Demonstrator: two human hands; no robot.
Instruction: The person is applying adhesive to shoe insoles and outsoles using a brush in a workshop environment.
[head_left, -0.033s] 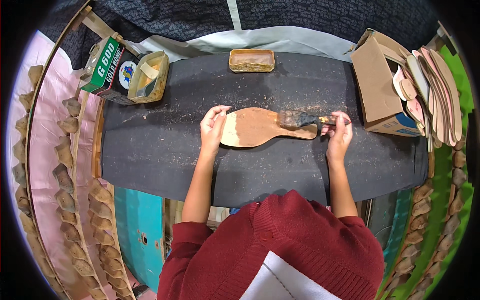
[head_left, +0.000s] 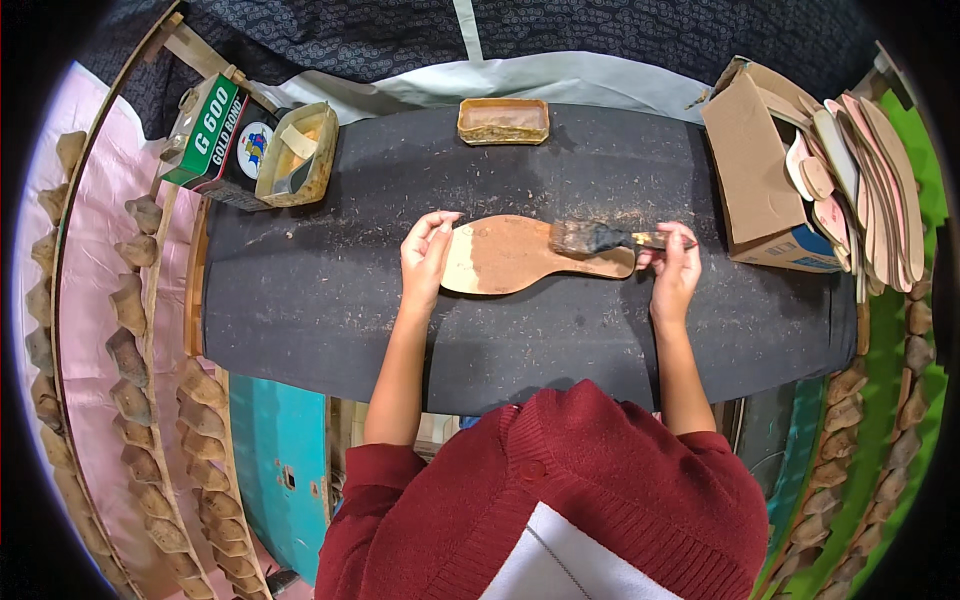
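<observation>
A tan shoe sole (head_left: 505, 258) lies flat on the dark work board (head_left: 300, 300), its wide end to the left. My left hand (head_left: 428, 255) presses down on that wide, paler end with the fingertips. My right hand (head_left: 675, 268) grips the handle of a dark-bristled brush (head_left: 592, 238). The bristles rest on the narrow right end of the sole. Most of the sole's surface looks brown and coated.
A shallow glue-stained tray (head_left: 503, 120) sits at the board's far edge. At the far left are a green tin (head_left: 210, 135) and a yellowed pot (head_left: 295, 155). A cardboard box (head_left: 755, 170) and stacked soles (head_left: 870, 170) stand at the right. Rows of heel pieces (head_left: 130, 330) line both sides.
</observation>
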